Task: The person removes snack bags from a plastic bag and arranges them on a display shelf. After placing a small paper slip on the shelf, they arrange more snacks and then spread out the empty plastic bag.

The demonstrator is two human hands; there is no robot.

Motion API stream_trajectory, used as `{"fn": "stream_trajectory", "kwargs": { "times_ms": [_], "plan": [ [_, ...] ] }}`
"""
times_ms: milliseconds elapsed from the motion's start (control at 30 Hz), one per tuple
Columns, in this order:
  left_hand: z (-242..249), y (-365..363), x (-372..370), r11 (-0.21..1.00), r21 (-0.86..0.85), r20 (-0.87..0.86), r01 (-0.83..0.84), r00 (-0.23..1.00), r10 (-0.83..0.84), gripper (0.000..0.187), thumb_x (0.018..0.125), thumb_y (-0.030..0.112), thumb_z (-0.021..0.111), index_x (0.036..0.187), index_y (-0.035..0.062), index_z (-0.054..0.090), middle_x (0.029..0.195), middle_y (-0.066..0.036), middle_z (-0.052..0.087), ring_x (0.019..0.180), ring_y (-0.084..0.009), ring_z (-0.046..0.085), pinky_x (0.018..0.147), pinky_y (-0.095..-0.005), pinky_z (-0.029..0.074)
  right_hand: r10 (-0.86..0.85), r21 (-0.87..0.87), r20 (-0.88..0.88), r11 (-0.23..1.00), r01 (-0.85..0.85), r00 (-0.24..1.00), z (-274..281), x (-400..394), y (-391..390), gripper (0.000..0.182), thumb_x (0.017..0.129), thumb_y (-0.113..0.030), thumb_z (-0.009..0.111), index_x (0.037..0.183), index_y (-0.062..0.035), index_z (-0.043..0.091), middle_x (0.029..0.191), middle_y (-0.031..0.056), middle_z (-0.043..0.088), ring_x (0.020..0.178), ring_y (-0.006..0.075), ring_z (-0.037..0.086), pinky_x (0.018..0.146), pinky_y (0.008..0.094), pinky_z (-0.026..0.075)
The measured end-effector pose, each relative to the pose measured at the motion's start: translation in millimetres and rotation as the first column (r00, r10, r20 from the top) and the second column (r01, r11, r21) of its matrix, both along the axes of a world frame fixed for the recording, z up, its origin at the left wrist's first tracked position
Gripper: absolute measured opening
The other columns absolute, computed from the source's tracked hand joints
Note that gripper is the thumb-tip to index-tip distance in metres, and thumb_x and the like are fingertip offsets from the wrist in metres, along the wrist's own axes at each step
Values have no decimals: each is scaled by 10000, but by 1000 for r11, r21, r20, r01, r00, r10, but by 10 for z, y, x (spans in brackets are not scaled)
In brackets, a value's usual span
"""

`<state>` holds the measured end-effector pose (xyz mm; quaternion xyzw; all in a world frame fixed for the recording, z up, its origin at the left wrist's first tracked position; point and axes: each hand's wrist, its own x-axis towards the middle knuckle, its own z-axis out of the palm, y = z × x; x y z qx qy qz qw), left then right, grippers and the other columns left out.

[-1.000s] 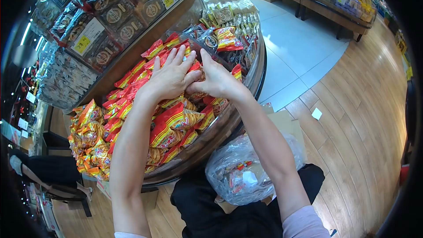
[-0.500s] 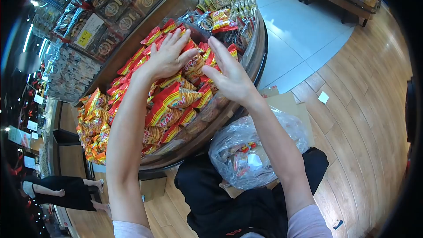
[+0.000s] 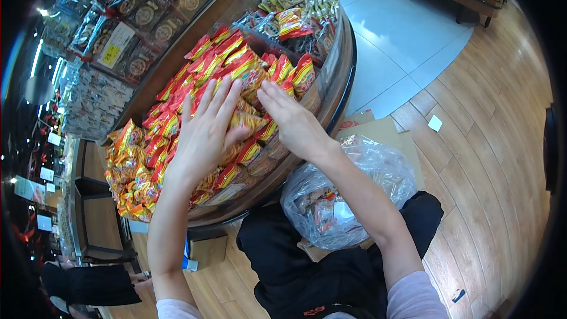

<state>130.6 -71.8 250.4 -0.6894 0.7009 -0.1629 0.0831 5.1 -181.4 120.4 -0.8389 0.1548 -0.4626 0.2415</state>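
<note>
A curved display bin (image 3: 341, 97) is heaped with red and yellow snack bags (image 3: 241, 66), noodle-like pieces printed on them. Over the middle of the heap, my left hand (image 3: 204, 130) lies palm down with its fingers stretched out. Its thumb points toward my right hand (image 3: 293, 121), which is just beside it near the bin's outer edge, fingers extended toward the same bags. Neither hand grips a bag; the fingertips are at or just above the packets, and contact cannot be told.
A clear plastic bag (image 3: 378, 168) with packets inside sits in a cardboard box by my legs. Another cardboard box (image 3: 209, 249) stands under the bin. Other packaged snacks (image 3: 307, 3) fill the bin's far section. A person in black (image 3: 100, 285) is at lower left.
Both hands have drawn back toward me from the far part of the heap. The red and yellow bags they covered there are now visible.
</note>
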Motion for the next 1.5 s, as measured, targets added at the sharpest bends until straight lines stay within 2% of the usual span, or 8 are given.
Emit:
{"fn": "stream_trajectory", "kwargs": {
  "times_ms": [333,533,667,900,1133,1267,1367,1500],
  "plan": [
    [-53,-150,197,999,-25,-114,36,993,-39,687,848,347,591,1442,174,291,1494,-81,279,1383,-285,239,1108,-505,181,-117,271,262,962,44,958,-281,-507,146,355,696,132,415,942,-1,634,1032,168,635,1023,310,591,898,370,470],
    [-169,-73,193,964,-238,-134,123,978,-158,758,788,406,640,1433,169,320,1477,-95,310,1357,-274,291,1104,-489,180,95,676,-453,685,272,887,-1595,-1306,522,271,691,82,476,886,22,653,845,227,645,795,359,641,730,417,508],
    [-103,-25,55,963,-219,36,158,987,-154,741,786,397,628,1436,213,323,1501,-45,278,1383,-237,252,1128,-455,156,-73,461,-687,725,512,723,-2086,-1215,811,201,723,-19,570,902,25,649,863,279,631,824,392,632,780,474,495],
    [-44,46,-179,958,-175,195,225,962,-190,619,798,342,639,1372,226,440,1470,-37,341,1369,-218,286,1128,-435,171,-187,562,-651,534,632,736,-2451,-1109,1008,209,741,-133,661,906,-6,647,783,255,632,743,355,645,691,427,522],
    [-173,188,-299,881,-259,-33,397,907,-419,613,725,284,720,1273,84,532,1351,-102,489,1291,-291,412,1092,-459,232,-162,1000,17,-21,-21,987,-1268,-1796,1052,10,737,-25,579,732,-16,579,1134,112,581,878,128,586,672,326,512],
    [-531,297,-623,817,-153,-411,556,716,-564,805,613,428,763,1252,7,512,1250,-139,554,1185,-290,518,991,-444,377,-37,963,216,173,-207,976,-694,-1849,804,82,778,-36,558,698,-17,561,1213,155,528,959,130,552,812,306,491],
    [-770,273,-737,817,-270,-439,510,690,-576,568,731,191,714,1224,-14,521,1173,-148,598,1047,-284,594,841,-363,478,122,851,494,139,-507,861,-211,-1665,665,111,797,-90,641,838,-5,582,1245,145,489,956,138,552,876,288,450],
    [-750,147,-677,868,-375,-636,325,591,-496,490,690,23,683,1159,-20,550,1012,-150,636,900,-294,616,757,-365,494,162,657,672,320,-683,722,233,-1394,529,718,691,-186,813,1289,-33,446,1271,101,422,915,120,566,746,256,472]
  ]
}}
